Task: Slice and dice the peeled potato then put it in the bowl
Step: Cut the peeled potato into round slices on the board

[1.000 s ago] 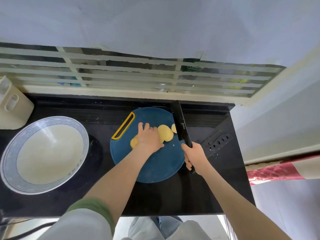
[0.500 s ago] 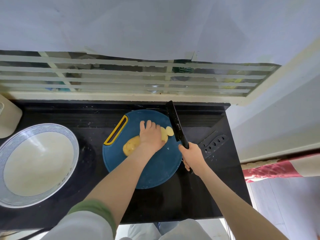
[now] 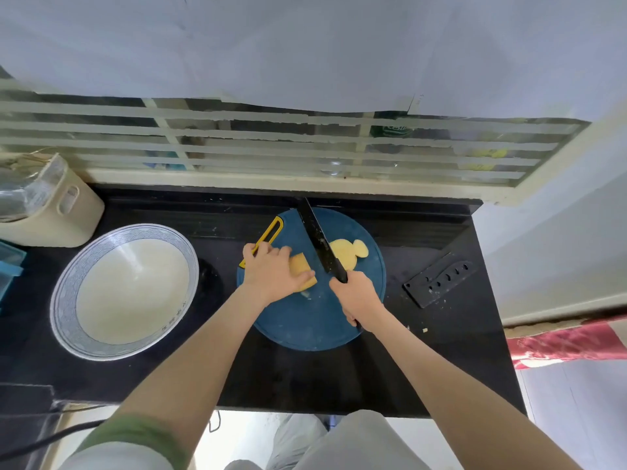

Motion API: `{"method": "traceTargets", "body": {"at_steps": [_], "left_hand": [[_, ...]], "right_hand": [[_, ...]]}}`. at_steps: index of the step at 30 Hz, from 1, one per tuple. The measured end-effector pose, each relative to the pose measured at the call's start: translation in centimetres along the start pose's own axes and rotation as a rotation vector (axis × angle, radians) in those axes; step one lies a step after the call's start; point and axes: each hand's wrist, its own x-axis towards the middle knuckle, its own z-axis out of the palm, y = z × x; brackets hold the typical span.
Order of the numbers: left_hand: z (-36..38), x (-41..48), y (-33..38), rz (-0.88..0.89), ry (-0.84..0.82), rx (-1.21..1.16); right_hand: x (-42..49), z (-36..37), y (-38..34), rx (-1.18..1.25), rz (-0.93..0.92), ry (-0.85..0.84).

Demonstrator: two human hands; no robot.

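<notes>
Left hand (image 3: 274, 270) is clamping the remaining potato (image 3: 304, 270) chunk on the left half of the cutting board (image 3: 305, 325), fingers curled over the top, thumb lying along the near side. Right hand (image 3: 357, 297) is wrapping fully round the handle of the knife (image 3: 317, 237), with the blade lying between the chunk and the cut slices (image 3: 346, 254) at the board's back right (can't tell whether the edge is touching the board). Risks I'm seeing: the thumb is sitting right by the cut face, so a cut taken tight to the hand is risking a nick. The chunk is looking wet and rounded, likely sliding or rolling under a downstroke unless it's resting on a flat face. The board is sitting on a glossy black counter (image 3: 305, 381), so it's probably skating if pushed sideways. The slices are lying close to the blade and could be getting dragged off the edge. The bowl (image 3: 68, 301) is standing well apart to the left, nothing in it, so carrying pieces across is risking drops. Materials: potato pale yellow, smooth, firm-looking; slices thin, roundish, overlapping. Board round, matte blue, looking like plastic, yellow slotted handle. Blade long, black, flecked with white specks. Bowl wide, shallow, glazed, patterned rim. Perforated black sheath (image 3: 439, 283) is lying on the counter to the right.
</notes>
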Motion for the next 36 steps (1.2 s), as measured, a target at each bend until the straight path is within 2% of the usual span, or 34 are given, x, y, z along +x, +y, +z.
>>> {"method": "traceTargets", "body": {"at_steps": [5, 16, 24, 36], "left_hand": [[1.4, -1.5, -1.1, 0.029, -0.018, 0.033], [1.1, -0.9, -1.3, 0.074, -0.020, 0.150], [0.9, -1.0, -1.0, 0.080, -0.011, 0.139], [2.1, -1.1, -0.9, 0.120, 0.073, 0.118]], "right_hand": [[-1.1, 1.4, -0.5, -0.150, -0.061, -0.004], [-2.1, 1.8, -0.4, -0.217, -0.050, 0.052], [-2.4, 2.1, -0.6, -0.272, -0.053, 0.015], [-1.7, 3.3, 0.4, -0.388, -0.009, 0.059]]}}
